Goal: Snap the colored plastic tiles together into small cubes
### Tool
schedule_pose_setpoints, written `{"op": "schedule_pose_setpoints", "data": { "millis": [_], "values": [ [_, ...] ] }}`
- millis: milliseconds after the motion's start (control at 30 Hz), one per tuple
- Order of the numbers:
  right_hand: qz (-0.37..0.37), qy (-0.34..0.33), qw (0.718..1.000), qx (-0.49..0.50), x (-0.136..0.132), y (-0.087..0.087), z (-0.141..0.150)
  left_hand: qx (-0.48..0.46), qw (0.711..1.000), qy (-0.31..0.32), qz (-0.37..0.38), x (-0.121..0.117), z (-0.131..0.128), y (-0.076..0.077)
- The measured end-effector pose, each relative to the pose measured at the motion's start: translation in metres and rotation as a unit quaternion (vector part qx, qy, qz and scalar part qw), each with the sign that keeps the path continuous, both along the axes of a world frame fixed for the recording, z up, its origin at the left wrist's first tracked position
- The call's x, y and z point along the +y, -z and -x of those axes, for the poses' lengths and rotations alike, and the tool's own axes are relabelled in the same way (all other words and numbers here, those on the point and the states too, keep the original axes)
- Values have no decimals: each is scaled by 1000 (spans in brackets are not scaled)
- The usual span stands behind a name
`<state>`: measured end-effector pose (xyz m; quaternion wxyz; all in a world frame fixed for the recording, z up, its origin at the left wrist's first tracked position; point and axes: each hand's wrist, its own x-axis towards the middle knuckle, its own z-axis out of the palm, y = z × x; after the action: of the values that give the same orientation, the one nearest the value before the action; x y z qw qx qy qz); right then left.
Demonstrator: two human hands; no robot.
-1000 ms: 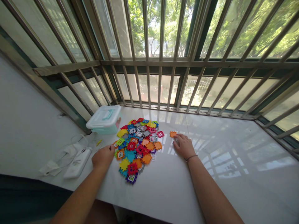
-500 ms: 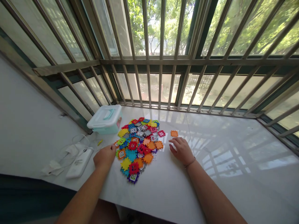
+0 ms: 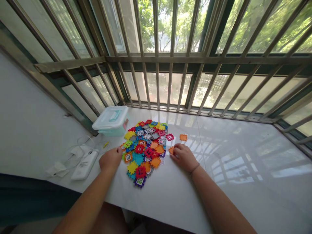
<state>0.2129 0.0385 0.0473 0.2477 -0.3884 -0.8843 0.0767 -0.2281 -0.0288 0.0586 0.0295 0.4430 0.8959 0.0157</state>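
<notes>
A heap of colourful plastic building tiles with notched edges (image 3: 138, 158) lies on the white surface between my hands. Several tiles have white window frames. My left hand (image 3: 110, 160) is closed at the heap's left side, its thumb beside an orange tile; whatever its fingers may hold is hidden. My right hand (image 3: 184, 157) pinches an orange tile (image 3: 171, 150) just off the heap's right edge, its fingers covering part of it. Beyond that hand another orange tile (image 3: 183, 137) lies alone on the surface. A red window tile (image 3: 170, 137) sits at the heap's upper right edge.
A pale green box with a clear lid (image 3: 110, 120) stands behind the heap at left. A white power bank (image 3: 85, 164) and a cable lie left of my left hand, near a small yellow piece (image 3: 105, 144). Metal window bars (image 3: 170, 85) border the surface at the back.
My right hand has moved left towards the heap and taken hold of an orange tile, which has shifted right from the heap. My left hand stays closed in place. The view has tilted slightly.
</notes>
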Motion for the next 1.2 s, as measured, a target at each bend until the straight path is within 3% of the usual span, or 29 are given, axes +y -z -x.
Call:
{"op": "schedule_pose_setpoints", "data": {
  "millis": [300, 600, 867, 1200],
  "values": [
    [-23, 54, 998, 37, 10, 8, -22, -10, 1000, -11, 3, 0, -2, -3],
    [-8, 156, 988, 16, 13, 10, -24, -3, 1000, -3, 1, 0, -1, -3],
    [25, 167, 984, 55, 18, 19, -27, -3, 1000, -2, 13, 1, 0, -3],
    [4, 178, 982, 57, 17, 19, -30, -1, 1000, 0, 22, 0, 1, -4]
  ]
}}
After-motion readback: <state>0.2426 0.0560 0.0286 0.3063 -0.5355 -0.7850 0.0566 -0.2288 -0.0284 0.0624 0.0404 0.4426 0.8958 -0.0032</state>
